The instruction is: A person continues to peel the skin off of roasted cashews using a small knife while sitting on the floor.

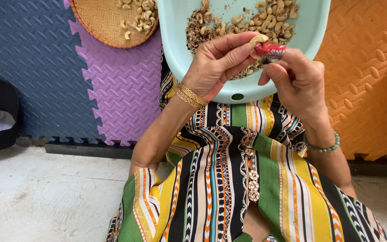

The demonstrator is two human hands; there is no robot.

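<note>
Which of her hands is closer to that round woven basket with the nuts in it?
Left. The left hand is just right of the woven basket; the right hand, holding a red-handled tool, is farther right.

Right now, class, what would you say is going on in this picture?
A seated person in a striped dress holds a cashew nut in the fingers of the left hand. The right hand grips a small red-handled tool against it. Both hands work over a pale green basin on the lap, which holds more cashews and bits of skin. A woven tray with a few lighter nuts lies beyond, on coloured foam mats.
</note>
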